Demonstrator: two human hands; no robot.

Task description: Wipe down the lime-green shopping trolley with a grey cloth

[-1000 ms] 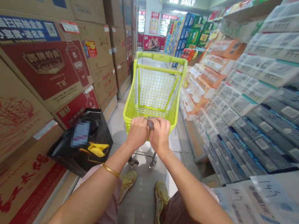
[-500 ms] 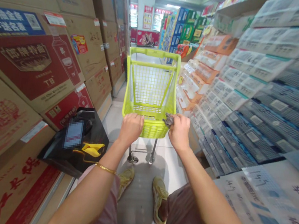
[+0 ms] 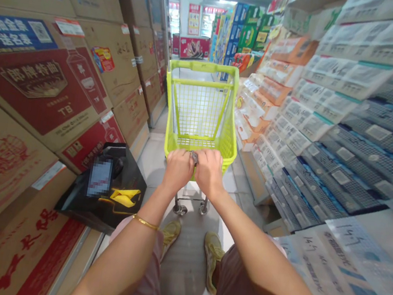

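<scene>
A yellow-green shopping cart (image 3: 203,85) stands in front of me, its mesh basket facing forward and its wheels on the floor. My left hand (image 3: 179,167) is closed over the middle-left of its handle. Right beside it, my right hand (image 3: 210,170) is also closed over the handle, its fingers bent downward. A small crumpled grey thing (image 3: 194,157) pokes out between the two hands, against the right hand's thumb side; its kind I cannot make out. Both fists hide most of the handle.
Stacked cardboard cartons (image 3: 41,70) line the left side. A black bag (image 3: 103,202) with a yellow ribbon leans there. Shelves of packaged goods (image 3: 330,143) rise close on the right. Tiled floor (image 3: 152,160) runs ahead toward green and blue boxes (image 3: 249,29).
My right hand has slid left along the handle, bringing the grey thing with it, and now sits against my left hand. The cart has turned slightly.
</scene>
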